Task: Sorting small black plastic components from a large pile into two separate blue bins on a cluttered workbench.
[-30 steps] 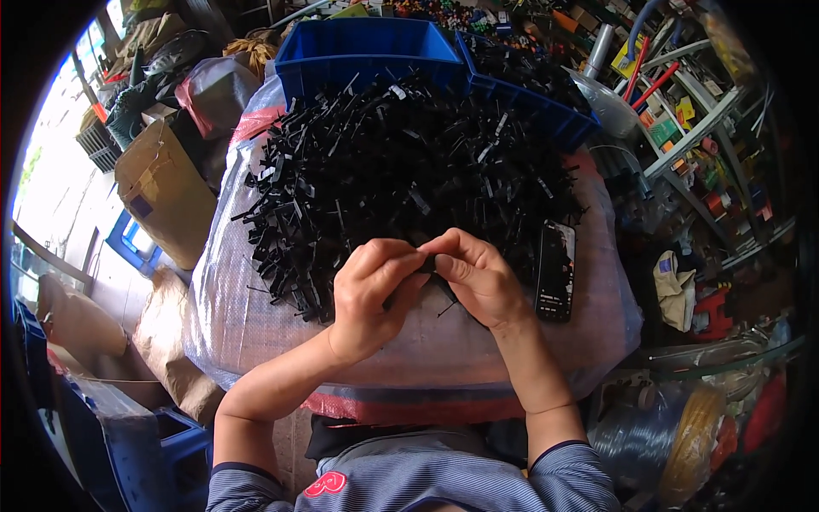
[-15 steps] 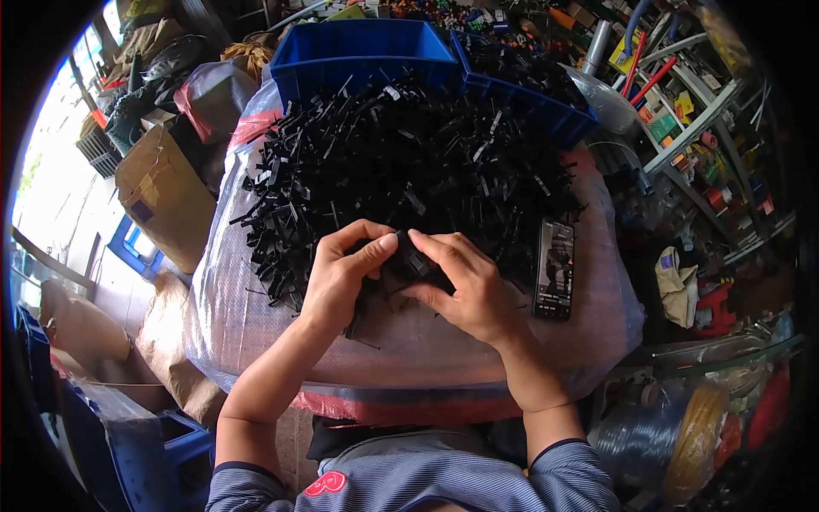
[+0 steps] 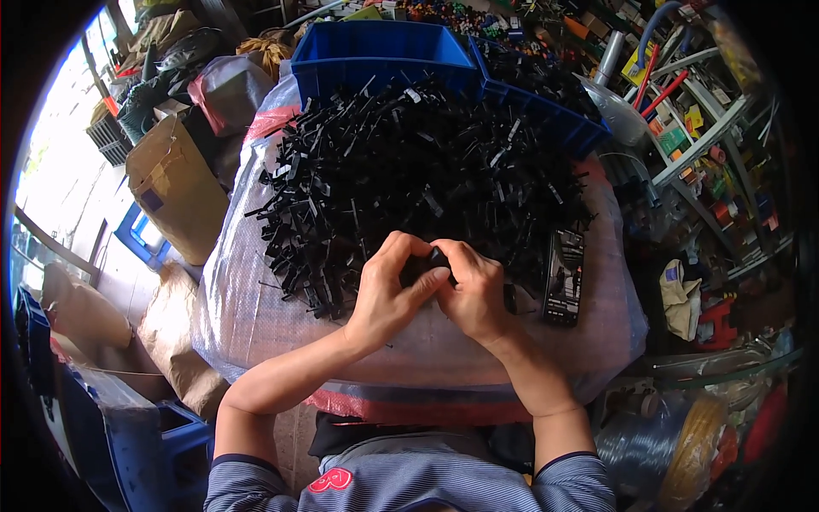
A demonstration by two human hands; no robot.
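A small black plastic piece [image 3: 438, 257] pokes up between the fingertips of both hands, mostly covered by them. My left hand [image 3: 392, 294] is closed on it from the left, thumb lying across toward the other hand. On the other side my right hand [image 3: 473, 294] is closed too, its fingers bent around the same piece. Just beyond them spreads a large heap of black plastic pieces [image 3: 401, 162], many with thin stems sticking out. The heap's near edge runs behind my hands.
The heap lies on a bulky surface wrapped in translucent woven sheeting [image 3: 273, 346]. At its far side stand a blue bin [image 3: 384, 72] and a second blue bin [image 3: 546, 115] holding black pieces. A phone [image 3: 564, 277] lies on the right. Cardboard [image 3: 175, 192] stands at left.
Both hands have closed in on each other, with the right fingers now curled round the black piece, which shows less. The whole view has shifted slightly.
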